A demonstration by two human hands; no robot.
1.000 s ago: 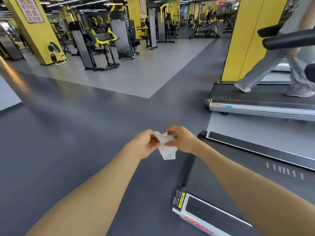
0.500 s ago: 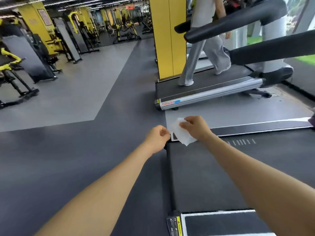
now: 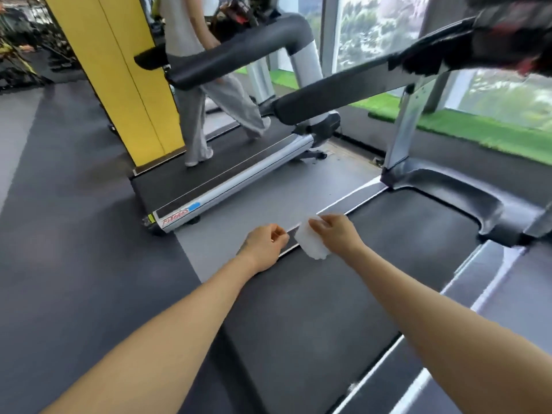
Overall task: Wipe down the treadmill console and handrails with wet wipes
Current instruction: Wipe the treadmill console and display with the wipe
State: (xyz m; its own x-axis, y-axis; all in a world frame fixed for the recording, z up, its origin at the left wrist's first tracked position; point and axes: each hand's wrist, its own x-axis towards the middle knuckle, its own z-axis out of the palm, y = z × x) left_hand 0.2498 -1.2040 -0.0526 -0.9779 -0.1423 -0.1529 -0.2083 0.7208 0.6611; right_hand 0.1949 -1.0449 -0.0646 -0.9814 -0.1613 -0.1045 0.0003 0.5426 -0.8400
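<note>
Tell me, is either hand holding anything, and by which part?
The right hand pinches a white wet wipe by its upper edge, so the rest hangs below. The left hand is loosely curled beside it and appears to hold nothing.

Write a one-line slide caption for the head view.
Right hand pinches a white wet wipe above the treadmill belt; left hand is beside it, handrail not yet wiped.
</note>
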